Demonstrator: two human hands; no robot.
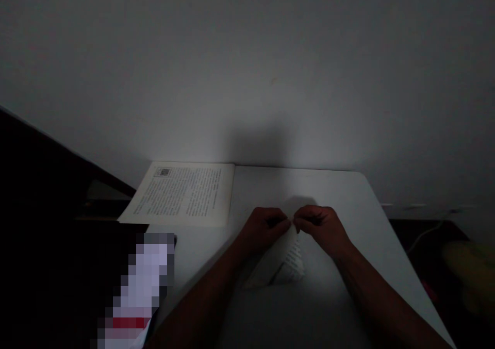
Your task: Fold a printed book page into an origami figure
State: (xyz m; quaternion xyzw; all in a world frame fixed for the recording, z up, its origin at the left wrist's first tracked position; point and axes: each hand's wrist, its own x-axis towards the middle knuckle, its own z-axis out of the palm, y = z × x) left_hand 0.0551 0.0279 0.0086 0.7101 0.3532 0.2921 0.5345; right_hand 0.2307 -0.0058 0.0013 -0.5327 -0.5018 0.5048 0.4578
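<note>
A folded sheet of printed paper (pixel 288 266), roughly triangular, hangs or stands over the white table with its point toward the wall. At that top point, my left hand (pixel 268 226) pinches it between thumb and fingers. My right hand (pixel 319 224) is closed in a pinch at the same tip, its fingertips almost meeting those of the left. Lines of print show on the paper's right part, with a dark gap along a fold. Dim light hides the exact folds at the tip.
Printed pages (pixel 189 194) with a small square code lie at the table's back left, overhanging its edge. A pixelated, bright-screened device (pixel 143 282) is at the left edge. The white table (pixel 340 194) meets a grey wall (pixel 247 70). A pale cable (pixel 429 235) runs at right.
</note>
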